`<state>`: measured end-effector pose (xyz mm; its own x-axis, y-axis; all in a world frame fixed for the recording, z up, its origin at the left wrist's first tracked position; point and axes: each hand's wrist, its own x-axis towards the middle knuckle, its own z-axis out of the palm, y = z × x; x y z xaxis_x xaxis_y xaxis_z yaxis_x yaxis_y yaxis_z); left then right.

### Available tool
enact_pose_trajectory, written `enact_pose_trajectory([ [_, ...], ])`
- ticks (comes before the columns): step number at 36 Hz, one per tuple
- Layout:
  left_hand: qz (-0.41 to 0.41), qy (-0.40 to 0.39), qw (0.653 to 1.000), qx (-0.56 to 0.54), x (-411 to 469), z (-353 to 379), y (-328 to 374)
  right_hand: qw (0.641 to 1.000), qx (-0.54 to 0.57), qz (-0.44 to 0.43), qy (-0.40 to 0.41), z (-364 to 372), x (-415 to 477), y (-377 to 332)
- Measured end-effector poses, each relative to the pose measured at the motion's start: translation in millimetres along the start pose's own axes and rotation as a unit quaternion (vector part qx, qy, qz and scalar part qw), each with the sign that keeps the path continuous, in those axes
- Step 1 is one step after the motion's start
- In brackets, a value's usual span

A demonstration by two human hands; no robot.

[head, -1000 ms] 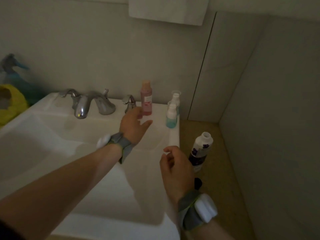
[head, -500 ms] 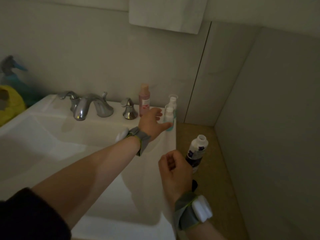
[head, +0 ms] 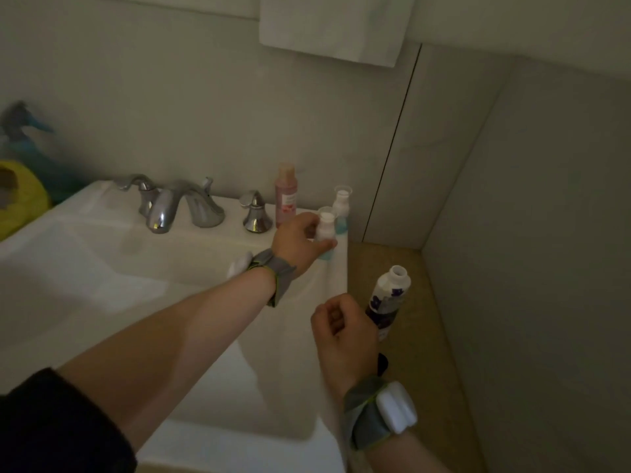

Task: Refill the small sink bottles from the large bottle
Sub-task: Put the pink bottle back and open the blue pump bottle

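Reaching across the white ceramic sink, the left grip had left the tall pink bottle and curled round the nearer small clear blue-bottomed bottle on the rear corner, so refilling could start. The right grip stayed curled, contents unclear, near the uncapped large white bottle.

A single wide-angle camera on the person's head looks forward and steeply down along both forearms. The white sink lies close, filling the left and centre of the frame. The left hand, gripping a small bottle, marks mid-frame, and the right hand sits nearer, lower right. Walls bend across the top.
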<state>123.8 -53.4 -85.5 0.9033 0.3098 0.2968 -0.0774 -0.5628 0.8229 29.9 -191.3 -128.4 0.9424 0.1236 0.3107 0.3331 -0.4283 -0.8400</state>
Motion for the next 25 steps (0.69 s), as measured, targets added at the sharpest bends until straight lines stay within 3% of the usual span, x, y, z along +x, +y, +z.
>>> enact_pose_trajectory([
  [9, -0.004, 0.026, 0.997, -0.070, -51, -43, 3, 1.000, -0.010, 0.004, -0.006, -3, -1, -6],
  [14, 0.019, 0.020, 0.999, -0.017, -96, -64, -6, 1.000, -0.013, 0.006, -0.023, -5, -2, -11],
  [17, -0.006, -0.002, 0.999, -0.051, -123, -70, -10, 0.999, -0.010, 0.006, -0.032, -6, -1, -10],
  [21, -0.034, -0.007, 0.992, -0.121, -155, -81, -7, 0.996, 0.007, -0.003, -0.089, -12, -5, -21],
  [25, -0.020, 0.002, 0.998, -0.064, -176, -94, -8, 0.988, 0.036, -0.009, -0.151, -24, -14, -36],
])
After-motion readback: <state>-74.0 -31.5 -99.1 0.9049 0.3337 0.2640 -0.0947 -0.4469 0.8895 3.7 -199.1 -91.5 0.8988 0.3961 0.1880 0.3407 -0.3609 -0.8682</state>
